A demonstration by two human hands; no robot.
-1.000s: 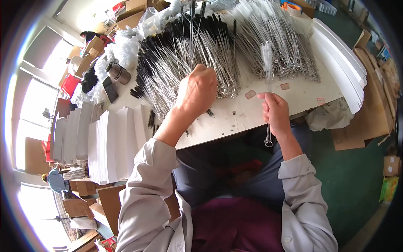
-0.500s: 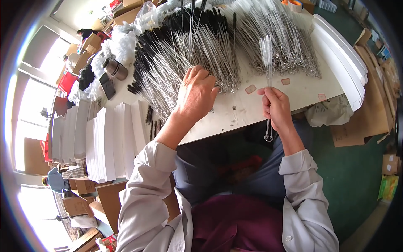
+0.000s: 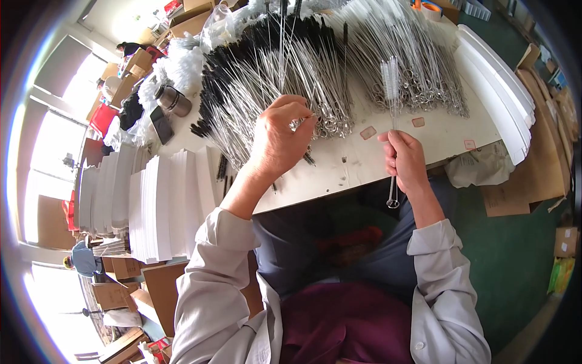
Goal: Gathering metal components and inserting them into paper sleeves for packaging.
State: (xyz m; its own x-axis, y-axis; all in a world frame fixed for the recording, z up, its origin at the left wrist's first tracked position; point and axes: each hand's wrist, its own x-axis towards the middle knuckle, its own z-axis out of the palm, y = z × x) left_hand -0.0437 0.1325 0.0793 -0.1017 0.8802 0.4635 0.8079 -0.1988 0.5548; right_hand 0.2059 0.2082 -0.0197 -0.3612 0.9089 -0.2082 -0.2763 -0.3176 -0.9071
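My right hand (image 3: 405,159) is closed around a few thin white-bristled wire brushes (image 3: 390,82). Their bristles point up and their ring ends hang below my fist. At the near edge of a big pile of black-bristled wire brushes (image 3: 242,91), my left hand (image 3: 280,130) has its thumb and fingers curled together. Shiny ring ends show between them, and long wires rise above the hand, so it seems to grip some of these brushes; how many is hidden. Short dark bristles (image 3: 309,159) poke out beneath that hand. White-bristled brushes (image 3: 418,67) lie in another pile further right.
White folded card sheets (image 3: 159,206) stand stacked on the left; more white card strips (image 3: 494,91) lie at the table's right end. A metal flask (image 3: 173,101) and a dark phone (image 3: 161,124) sit far left. Cardboard boxes (image 3: 533,164) stand beyond the right edge.
My left hand has turned slightly, its thumb and forefinger now closed with ring ends showing between them. Dark bristles show more clearly below it. The right hand keeps its brushes; the whole view shifted slightly.
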